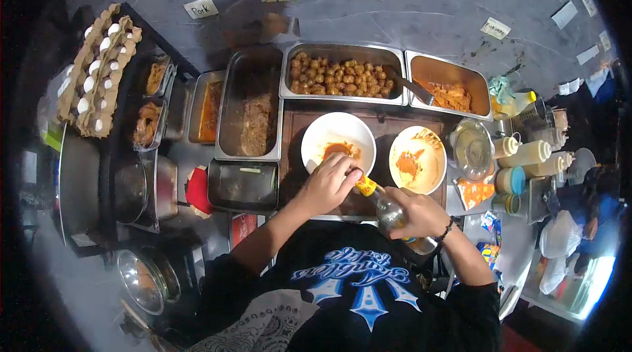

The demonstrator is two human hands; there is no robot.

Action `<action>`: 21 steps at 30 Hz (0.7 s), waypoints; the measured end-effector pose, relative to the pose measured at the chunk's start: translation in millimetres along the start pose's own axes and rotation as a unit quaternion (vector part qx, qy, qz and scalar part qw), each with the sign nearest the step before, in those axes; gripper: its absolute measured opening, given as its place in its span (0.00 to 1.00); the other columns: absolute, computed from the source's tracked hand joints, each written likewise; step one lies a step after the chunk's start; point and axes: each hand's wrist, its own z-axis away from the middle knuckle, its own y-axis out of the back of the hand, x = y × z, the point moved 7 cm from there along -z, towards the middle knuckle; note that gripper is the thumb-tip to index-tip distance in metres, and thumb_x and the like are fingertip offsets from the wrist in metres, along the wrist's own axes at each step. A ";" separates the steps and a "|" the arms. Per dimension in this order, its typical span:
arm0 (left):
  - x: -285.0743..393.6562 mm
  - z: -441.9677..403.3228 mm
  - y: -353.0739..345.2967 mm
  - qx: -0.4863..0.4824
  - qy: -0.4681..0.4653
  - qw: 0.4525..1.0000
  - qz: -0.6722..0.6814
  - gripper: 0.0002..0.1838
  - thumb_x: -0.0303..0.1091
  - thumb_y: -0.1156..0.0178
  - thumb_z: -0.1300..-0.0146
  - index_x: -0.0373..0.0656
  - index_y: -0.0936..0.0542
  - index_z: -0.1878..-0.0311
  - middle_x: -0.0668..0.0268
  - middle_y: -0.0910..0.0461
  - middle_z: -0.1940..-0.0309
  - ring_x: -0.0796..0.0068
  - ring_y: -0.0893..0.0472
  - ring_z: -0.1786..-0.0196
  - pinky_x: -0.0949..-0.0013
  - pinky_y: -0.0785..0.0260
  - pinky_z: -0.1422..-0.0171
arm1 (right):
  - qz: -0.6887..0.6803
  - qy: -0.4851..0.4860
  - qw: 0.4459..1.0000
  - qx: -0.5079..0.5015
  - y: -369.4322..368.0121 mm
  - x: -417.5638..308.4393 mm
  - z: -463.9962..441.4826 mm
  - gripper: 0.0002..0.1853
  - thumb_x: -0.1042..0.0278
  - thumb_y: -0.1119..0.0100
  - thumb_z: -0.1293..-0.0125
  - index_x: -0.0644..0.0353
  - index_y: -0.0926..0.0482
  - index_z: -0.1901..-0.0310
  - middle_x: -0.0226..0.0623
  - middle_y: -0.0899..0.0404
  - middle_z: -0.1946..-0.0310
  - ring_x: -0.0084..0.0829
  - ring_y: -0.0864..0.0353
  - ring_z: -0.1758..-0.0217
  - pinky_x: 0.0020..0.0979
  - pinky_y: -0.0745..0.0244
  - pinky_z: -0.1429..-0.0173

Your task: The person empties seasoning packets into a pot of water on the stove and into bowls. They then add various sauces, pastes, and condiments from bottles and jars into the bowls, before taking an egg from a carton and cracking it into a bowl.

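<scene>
My right hand [418, 212] is wrapped around a clear glass bottle [390, 210] with a yellow neck label. The bottle is tilted, its neck pointing up and left toward a white bowl [318, 129] with reddish-brown sauce or seasoning in it. Over that bowl's near rim is my left hand [329, 184], fingers bent and close together beside the bottle's mouth. What those fingers grip is hidden; a round reddish-brown patch shows just past them. To the right stands a second white bowl [431, 183], its inside smeared with orange-brown sauce.
Behind the bowls, steel pans hold small potatoes [339, 77] and orange-brown food [451, 97]. Left are a pan of brown meat [255, 125] and egg trays [99, 79]. Squeeze bottles [530, 153] and a glass bowl [473, 148] stand right. Another person [596, 214] is at the far right.
</scene>
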 end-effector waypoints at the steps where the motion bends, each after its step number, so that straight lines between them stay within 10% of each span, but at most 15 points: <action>1: 0.8 -3.2 2.0 0.032 0.010 0.998 -0.053 0.09 0.35 0.46 0.36 0.38 0.25 0.65 0.55 0.27 0.71 0.53 0.25 0.62 0.58 0.33 0.57 | 0.011 -0.008 1.000 0.007 -2.6 1.4 -0.4 0.46 0.53 0.27 0.61 0.61 0.36 0.39 0.53 0.23 0.55 0.52 0.20 0.57 0.43 0.24 0.53; 7: -29.3 -6.2 -0.6 0.058 0.195 0.973 -0.106 0.21 0.46 0.42 0.40 0.37 0.22 0.79 0.51 0.23 0.82 0.49 0.21 0.73 0.52 0.29 0.66 | 0.058 -0.056 0.996 0.034 -12.5 1.2 2.6 0.46 0.51 0.28 0.60 0.62 0.36 0.38 0.54 0.23 0.56 0.52 0.21 0.57 0.44 0.24 0.53; 16: -50.2 1.5 44.5 0.102 0.230 0.960 -0.125 0.23 0.50 0.41 0.39 0.35 0.22 0.75 0.49 0.21 0.77 0.49 0.21 0.73 0.54 0.30 0.68 | 0.081 -0.139 0.987 -0.028 -22.3 20.6 4.8 0.45 0.50 0.28 0.60 0.59 0.36 0.40 0.52 0.23 0.59 0.52 0.21 0.56 0.45 0.25 0.53; 21: -71.1 22.4 38.9 0.108 0.271 0.956 -0.016 0.16 0.43 0.34 0.42 0.37 0.19 0.70 0.61 0.23 0.83 0.77 0.23 0.78 0.71 0.33 0.73 | 0.085 -0.147 0.984 -0.059 -27.4 24.5 1.7 0.44 0.50 0.28 0.59 0.60 0.35 0.41 0.52 0.22 0.60 0.52 0.21 0.56 0.45 0.25 0.53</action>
